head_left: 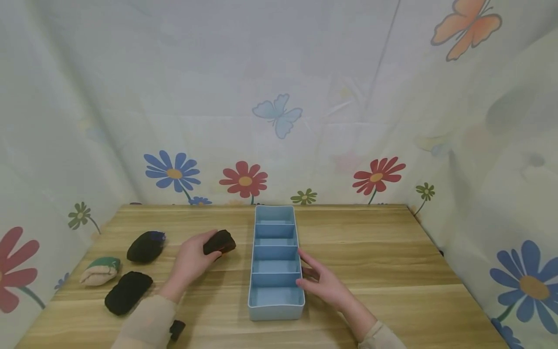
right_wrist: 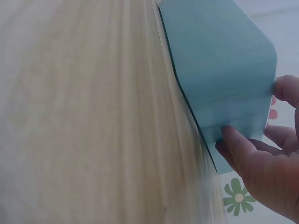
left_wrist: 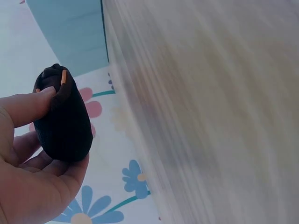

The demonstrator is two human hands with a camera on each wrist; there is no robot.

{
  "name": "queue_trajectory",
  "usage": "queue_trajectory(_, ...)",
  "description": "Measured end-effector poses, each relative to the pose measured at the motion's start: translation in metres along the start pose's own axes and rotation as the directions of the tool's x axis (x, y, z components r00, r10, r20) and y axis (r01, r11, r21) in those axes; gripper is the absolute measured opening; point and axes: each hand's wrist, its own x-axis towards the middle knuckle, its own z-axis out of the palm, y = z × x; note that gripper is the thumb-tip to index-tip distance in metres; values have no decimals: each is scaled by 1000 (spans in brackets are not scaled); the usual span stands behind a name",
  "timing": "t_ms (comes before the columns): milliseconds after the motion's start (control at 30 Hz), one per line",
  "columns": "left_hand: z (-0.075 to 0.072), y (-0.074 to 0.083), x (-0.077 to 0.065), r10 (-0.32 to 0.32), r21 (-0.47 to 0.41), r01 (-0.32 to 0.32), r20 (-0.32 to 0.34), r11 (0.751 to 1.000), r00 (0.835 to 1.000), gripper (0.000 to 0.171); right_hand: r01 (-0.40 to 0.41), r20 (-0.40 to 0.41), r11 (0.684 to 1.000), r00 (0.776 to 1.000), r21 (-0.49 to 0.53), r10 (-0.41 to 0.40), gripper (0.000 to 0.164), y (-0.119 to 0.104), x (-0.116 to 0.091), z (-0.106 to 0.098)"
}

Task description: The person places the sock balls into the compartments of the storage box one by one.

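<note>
My left hand (head_left: 195, 259) grips a rolled black sock (head_left: 220, 241) above the table, left of a light blue divided box (head_left: 276, 312). In the left wrist view, orange marks show at the sock's folded opening, with the thumb pressed there and the fingers curled under it. The box has several compartments in a row, and nothing shows inside them. My right hand (head_left: 324, 286) touches the box's right wall; the thumb and index fingertips are at its rim. In the right wrist view, other fingers (right_wrist: 240, 147) lie against the outer wall.
On the left of the wooden table (head_left: 370, 252) lie a black bundle with a blue patch (head_left: 146, 247), a beige-and-green bundle (head_left: 100, 272) and another black bundle (head_left: 128, 293). A small black piece (head_left: 177, 329) is partly hidden by the left sleeve. Flower-printed cloth (head_left: 209, 106) hangs behind.
</note>
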Motion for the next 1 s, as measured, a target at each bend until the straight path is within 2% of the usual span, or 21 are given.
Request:
queue_trajectory(167,4,8,8,19,-3,-19,-12,1000,1000,58,-11,-1,1000,1000,-3,11,76,0,0,0)
queue_trajectory(400,6,22,23,25,-52,-26,-5,998,1000,57,-24,1,1000,1000,6,24,78,-1,0,-1)
queue_trajectory(700,16,42,44,105,-63,-107,-36,992,994,57,8,5,1000,1000,0,-8,76,-2,0,0)
queue_trajectory(833,19,49,54,113,-66,-115,-27,991,993,57,13,7,1000,1000,-9,-13,75,-1,0,0)
queue_trajectory(1000,21,60,65,117,-70,-116,13,991,993,58,13,5,1000,1000,-13,-13,74,-2,0,1)
